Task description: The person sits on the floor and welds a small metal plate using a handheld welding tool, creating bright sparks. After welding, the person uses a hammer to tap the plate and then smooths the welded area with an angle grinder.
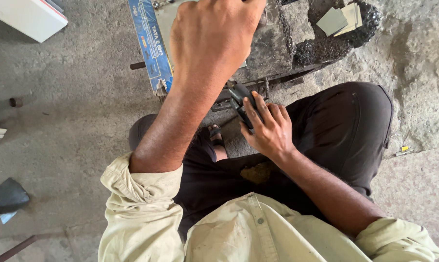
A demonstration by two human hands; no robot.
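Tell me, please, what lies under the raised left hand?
Under the left hand shows a grey metal plate beside a blue strip. What the fist grips is hidden.

Rough matt concrete floor (74, 111), dull dark tool (243, 104), perhaps metal, creased cloth sleeve (137, 204)

My right hand (270, 130) grips a black metal tool (242, 103), angled up between my knees, low beside the grimy block.
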